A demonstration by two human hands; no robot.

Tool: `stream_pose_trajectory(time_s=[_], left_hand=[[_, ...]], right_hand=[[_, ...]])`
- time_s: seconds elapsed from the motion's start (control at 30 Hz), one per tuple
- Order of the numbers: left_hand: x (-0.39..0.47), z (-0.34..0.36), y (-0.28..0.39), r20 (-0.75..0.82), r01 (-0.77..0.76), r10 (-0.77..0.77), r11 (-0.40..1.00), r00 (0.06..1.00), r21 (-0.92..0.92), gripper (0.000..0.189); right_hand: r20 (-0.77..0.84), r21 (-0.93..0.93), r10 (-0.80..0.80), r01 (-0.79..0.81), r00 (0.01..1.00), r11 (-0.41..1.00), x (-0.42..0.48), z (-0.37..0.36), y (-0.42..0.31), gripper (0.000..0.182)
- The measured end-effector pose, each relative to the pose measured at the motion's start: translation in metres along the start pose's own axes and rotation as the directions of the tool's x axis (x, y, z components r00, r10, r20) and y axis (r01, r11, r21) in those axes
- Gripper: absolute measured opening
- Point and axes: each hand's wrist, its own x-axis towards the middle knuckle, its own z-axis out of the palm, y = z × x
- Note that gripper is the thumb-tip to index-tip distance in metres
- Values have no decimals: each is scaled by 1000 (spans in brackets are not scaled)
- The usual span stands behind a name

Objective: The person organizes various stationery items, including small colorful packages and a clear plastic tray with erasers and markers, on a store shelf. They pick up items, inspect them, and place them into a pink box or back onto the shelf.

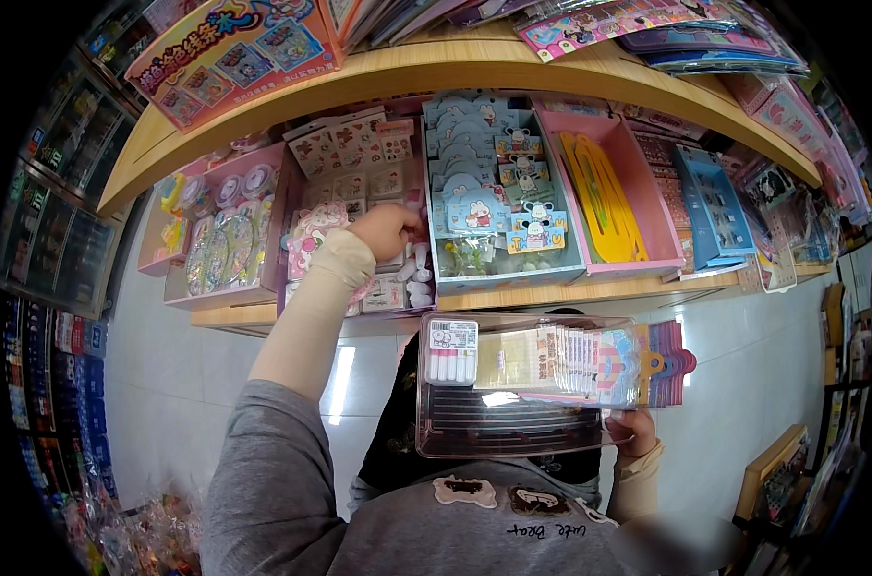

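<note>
My left hand (384, 232) reaches into a pink box (285, 237) on the shelf, its fingers curled near small white items (419, 277) and packs with printed covers. Whether it grips something is hidden. With my right hand (634, 430) I hold the right edge of a clear plastic tray (436, 439) before my body. In the tray, a small clear case of white and pink pens or markers (451, 353) lies at the left. A row of overlapping carded packs (580, 360) lies beside it and sticks out past the tray's right rim.
A blue box (508, 282) of cartoon cards stands right of the pink box, then a pink box (656, 216) with yellow plastic tools (602, 201). Hair accessories (227, 245) fill a box at the left. A curved wooden shelf edge (479, 65) overhangs the boxes, bearing packaged goods.
</note>
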Motion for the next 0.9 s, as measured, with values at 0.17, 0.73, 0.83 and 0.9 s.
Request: stream_pose_trajectory(time_s=[0.17,0.73,0.83,0.9], left_hand=[[1,9,-4,-19,-118,125,967,992,228,29],[-3,8,-2,-30,-54,58,993,998,103,30],[4,3,-4,-110,8,10,987,994,160,25],[9,2,-4,-183,51,-8,971,983,232,24]], right_hand=[[-61,-58,24,-27,998,998,0,-9,4,53],[-10,18,-19,20,1000,1000,-1,5,-1,63],[-15,-7,-17,17,1000,1000,1,-2,3,61],[-17,-39,17,-18,1000,999,1,-13,4,60]])
